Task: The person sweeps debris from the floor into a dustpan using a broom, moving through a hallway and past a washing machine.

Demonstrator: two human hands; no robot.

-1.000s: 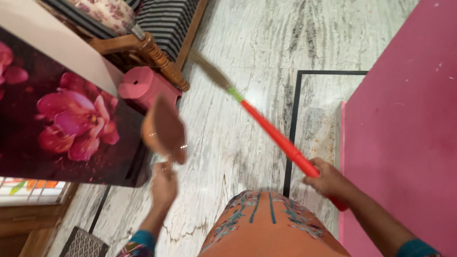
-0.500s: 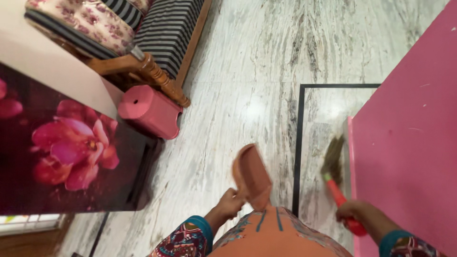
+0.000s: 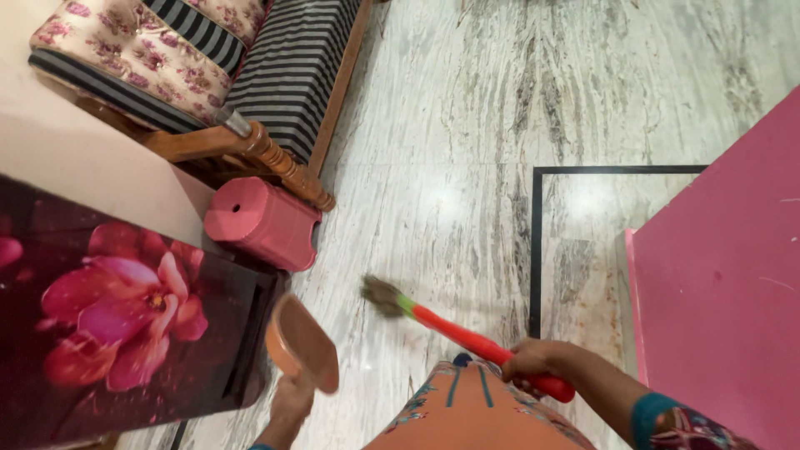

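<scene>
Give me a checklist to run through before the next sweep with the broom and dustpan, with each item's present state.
1. Right hand grips the broom by its red handle: ok.
2. Left hand holds the dustpan by its handle: ok.
3. Dustpan down on the marble floor: not ok, it is raised.
4. Broom bristles touching the floor: cannot tell.
5. Pink stool apart from the broom head: ok.
6. Dirt visible on the floor near the bristles: cannot tell.

L hand (image 3: 292,404): holds dustpan (image 3: 302,343) | R hand (image 3: 533,362): holds broom (image 3: 467,333) | marble floor (image 3: 467,125)
</scene>
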